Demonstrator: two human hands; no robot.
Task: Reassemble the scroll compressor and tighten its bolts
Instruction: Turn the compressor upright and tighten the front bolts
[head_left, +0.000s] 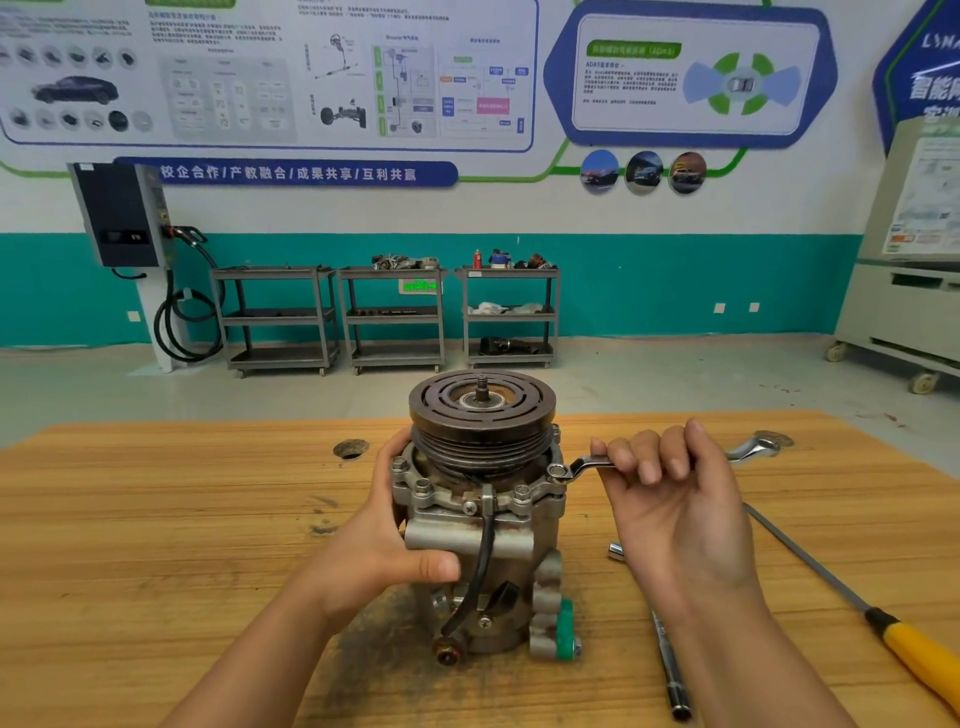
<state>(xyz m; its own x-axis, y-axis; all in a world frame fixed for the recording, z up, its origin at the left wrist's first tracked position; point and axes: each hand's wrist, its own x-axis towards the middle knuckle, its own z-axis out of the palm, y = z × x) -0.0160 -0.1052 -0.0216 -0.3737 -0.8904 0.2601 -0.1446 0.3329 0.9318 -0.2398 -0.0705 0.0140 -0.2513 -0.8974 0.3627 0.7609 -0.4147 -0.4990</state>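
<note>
Bolt-tightening step: left hand (384, 545) grips the compressor (483, 525), right hand (670, 493) clasps the wrench (584, 463), ring seated on the compressor's right-side bolt (557, 471) — next likely calls for a steady pull.

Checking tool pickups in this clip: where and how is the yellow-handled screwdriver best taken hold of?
Probably grip the screwdriver by its yellow handle, coming down from above on the person's right. It lies flat on the table, thin shaft pointing away, thick handle nearest the person.
</note>
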